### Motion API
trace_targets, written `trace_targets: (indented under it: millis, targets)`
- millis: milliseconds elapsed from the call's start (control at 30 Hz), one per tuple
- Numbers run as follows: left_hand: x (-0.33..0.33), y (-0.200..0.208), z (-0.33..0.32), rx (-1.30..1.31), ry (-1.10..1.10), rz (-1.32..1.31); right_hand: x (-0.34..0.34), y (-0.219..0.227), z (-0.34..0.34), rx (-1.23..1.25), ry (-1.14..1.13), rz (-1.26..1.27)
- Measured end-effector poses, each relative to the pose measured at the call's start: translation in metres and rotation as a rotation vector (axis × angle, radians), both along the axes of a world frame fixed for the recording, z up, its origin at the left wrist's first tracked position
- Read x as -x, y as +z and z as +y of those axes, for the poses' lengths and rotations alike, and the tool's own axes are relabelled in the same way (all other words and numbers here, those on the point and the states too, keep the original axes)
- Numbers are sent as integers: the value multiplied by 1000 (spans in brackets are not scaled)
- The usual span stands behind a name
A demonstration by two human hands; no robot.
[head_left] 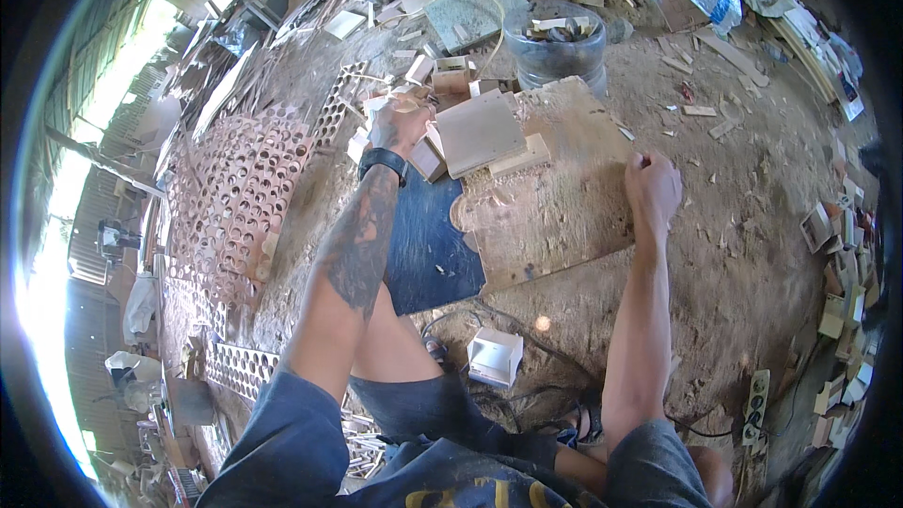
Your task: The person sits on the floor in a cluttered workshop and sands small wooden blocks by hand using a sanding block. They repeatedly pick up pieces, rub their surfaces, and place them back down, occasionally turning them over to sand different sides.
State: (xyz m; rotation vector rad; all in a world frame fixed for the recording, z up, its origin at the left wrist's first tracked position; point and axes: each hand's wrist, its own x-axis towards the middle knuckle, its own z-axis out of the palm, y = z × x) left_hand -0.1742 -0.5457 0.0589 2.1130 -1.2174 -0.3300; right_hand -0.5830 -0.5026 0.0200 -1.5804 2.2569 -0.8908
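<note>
My left hand [400, 124], with a dark band at the wrist, reaches forward among small wooden pieces beyond the work board. Its fingers are blurred and partly hidden. Beside it lie a small wooden box [428, 158] and a pale square panel [480, 134]. A short wooden block [520, 156] rests by the panel, on a worn plywood sheet [555, 221]. That sheet overlaps a dark blue board [428, 249]. My right hand [654, 190] is closed with curled fingers at the sheet's right edge; what it may hold is hidden.
Perforated boards [235, 198] lie at the left. A clear plastic tub [557, 52] with odd pieces stands beyond the sheet. A white open box [496, 356] sits near my legs, among dark cables. At the right are a power strip [755, 404] and scattered wooden offcuts [832, 315].
</note>
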Motion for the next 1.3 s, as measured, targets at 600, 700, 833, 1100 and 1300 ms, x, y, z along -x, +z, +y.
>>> trace_targets:
  millis: [600,700,833,1100,1300]
  targets:
    - [-38,-24,-71,116,108,-49,-6,2,2,70,-12,50]
    - [-45,-27,-98,307,114,-50,-5,2,-2,94,-12,119]
    - [-21,16,-110,452,98,59,-1,3,-6,57,5,92]
    - [101,63,221,-531,-810,572,3,-8,-7,-37,62,80]
    - [160,-122,316,-944,-892,-261,3,0,-1,59,72,40]
